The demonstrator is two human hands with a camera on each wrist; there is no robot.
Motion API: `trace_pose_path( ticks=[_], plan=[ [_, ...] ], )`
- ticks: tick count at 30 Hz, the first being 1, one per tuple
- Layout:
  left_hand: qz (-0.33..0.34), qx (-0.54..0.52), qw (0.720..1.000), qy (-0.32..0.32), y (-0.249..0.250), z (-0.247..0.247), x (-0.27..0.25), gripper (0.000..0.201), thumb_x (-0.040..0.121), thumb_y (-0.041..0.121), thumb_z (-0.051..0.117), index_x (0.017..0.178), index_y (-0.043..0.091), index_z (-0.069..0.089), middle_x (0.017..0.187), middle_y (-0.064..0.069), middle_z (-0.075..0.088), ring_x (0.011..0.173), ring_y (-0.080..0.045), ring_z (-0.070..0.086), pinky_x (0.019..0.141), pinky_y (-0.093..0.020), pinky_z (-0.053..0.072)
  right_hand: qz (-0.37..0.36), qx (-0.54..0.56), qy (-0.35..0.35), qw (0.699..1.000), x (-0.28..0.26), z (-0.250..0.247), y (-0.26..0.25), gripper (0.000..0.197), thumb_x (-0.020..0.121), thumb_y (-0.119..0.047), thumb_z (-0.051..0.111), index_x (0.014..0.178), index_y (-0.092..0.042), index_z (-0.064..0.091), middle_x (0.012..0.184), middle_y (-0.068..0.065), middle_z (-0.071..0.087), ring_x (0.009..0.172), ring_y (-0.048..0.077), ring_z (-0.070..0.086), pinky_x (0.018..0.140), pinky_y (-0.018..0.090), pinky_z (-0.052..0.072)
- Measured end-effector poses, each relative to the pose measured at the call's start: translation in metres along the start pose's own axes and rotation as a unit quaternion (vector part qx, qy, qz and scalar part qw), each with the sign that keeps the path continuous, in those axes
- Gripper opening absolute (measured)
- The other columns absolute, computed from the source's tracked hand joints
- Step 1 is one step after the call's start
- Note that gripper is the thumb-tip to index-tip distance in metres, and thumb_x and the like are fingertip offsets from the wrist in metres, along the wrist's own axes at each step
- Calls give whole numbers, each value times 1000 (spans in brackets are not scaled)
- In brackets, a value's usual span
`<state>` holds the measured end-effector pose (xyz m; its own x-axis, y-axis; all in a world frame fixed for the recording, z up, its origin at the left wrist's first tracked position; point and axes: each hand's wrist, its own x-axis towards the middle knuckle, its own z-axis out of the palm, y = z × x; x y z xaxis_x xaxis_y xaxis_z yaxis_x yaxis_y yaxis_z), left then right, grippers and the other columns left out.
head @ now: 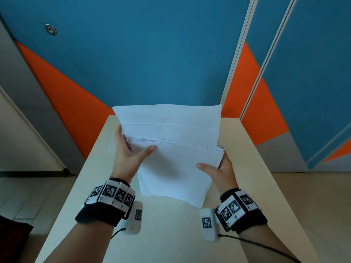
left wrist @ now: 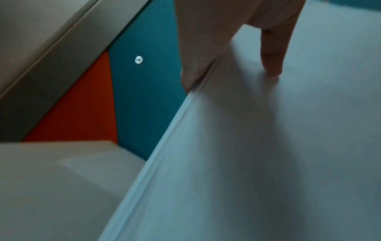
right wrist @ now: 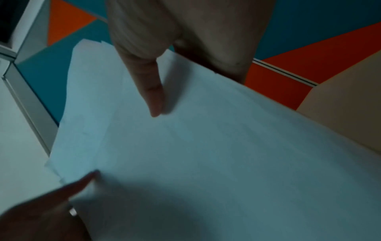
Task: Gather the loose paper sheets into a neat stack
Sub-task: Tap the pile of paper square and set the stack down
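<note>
A bundle of white paper sheets (head: 171, 149) is held up over the beige table (head: 171, 234), tilted towards me. The sheets are uneven: several stick out beyond the top edge in steps. My left hand (head: 129, 150) grips the bundle's left edge, thumb on the front, fingers behind. My right hand (head: 218, 169) grips the right edge the same way. The left wrist view shows the paper sheets (left wrist: 268, 163) and my left hand (left wrist: 237, 48) with its thumb pressed on the front. In the right wrist view my right hand (right wrist: 164, 65) lays its thumb on the paper sheets (right wrist: 206, 163).
The table is narrow and butts against a blue and orange wall panel (head: 142, 54). A metal disc (head: 50, 29) is set in the panel at upper left. Tiled floor (head: 22, 196) lies on both sides of the table.
</note>
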<state>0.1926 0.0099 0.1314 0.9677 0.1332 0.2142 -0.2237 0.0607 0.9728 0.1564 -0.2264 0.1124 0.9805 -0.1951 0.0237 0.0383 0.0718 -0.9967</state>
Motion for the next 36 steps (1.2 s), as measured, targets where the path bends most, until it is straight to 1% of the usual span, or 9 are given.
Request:
trace_pose_path(
  ticks=[5,12,17,20,23,26,30,32,36],
  plan=[
    [145,199,969,29,46,4,13,117,64,26,82,150,17,3,140,8,24,130,-9,31,105,-8,27,12,-23,-12,1000,4,-1,2,43,71,7,72,106,-15,62,94,-2,70,76,2,69,66,14,54],
    [168,321,932,-7,64,23,30,55,78,57,51,123,26,58,146,-12,24,135,-23,32,107,-23,30,49,-32,-21,998,11,0,2,29,67,7,75,87,-14,69,86,0,72,79,14,69,78,28,55],
    [159,422,887,-100,36,25,20,56,76,69,39,102,31,71,145,-10,32,132,-26,35,107,-47,36,52,-24,-22,998,16,-2,3,26,68,8,74,80,-15,68,81,-1,72,70,7,69,69,23,55],
    [142,294,944,-41,25,13,16,66,68,57,60,129,37,47,150,-5,25,138,-18,28,112,-31,28,53,-34,-25,998,16,-4,3,26,69,7,74,77,-18,69,75,-8,73,69,5,69,71,25,54],
    [-18,53,997,-44,8,1,17,101,59,42,69,146,29,19,151,-3,30,135,-13,34,111,-31,29,63,-35,-25,997,16,-5,5,28,69,9,73,77,-17,68,77,-6,72,68,5,69,70,24,54],
    [-109,5,991,-74,-9,4,11,86,59,39,75,136,20,41,129,-6,61,109,-16,65,97,-40,50,81,-39,-14,996,15,-1,10,26,70,7,73,78,-16,65,81,-1,70,75,13,67,67,24,52],
    [-66,18,997,-26,-9,20,6,23,85,19,65,106,25,61,100,6,72,88,-3,69,77,-26,52,68,-32,32,997,14,4,8,17,74,1,72,82,-13,65,79,-5,67,68,4,66,61,13,52],
    [-49,-6,999,-11,-2,21,6,19,85,23,64,103,27,61,99,7,71,89,-4,69,75,-22,52,53,-18,35,998,15,5,3,21,74,2,71,78,-17,65,78,-7,67,63,-1,67,58,10,51],
    [-39,-34,996,75,5,24,6,38,69,58,57,96,32,53,97,8,57,91,-7,54,84,-23,43,34,-17,8,999,7,8,-2,27,74,1,72,88,-20,64,89,-1,70,87,20,68,71,24,55]
  ],
)
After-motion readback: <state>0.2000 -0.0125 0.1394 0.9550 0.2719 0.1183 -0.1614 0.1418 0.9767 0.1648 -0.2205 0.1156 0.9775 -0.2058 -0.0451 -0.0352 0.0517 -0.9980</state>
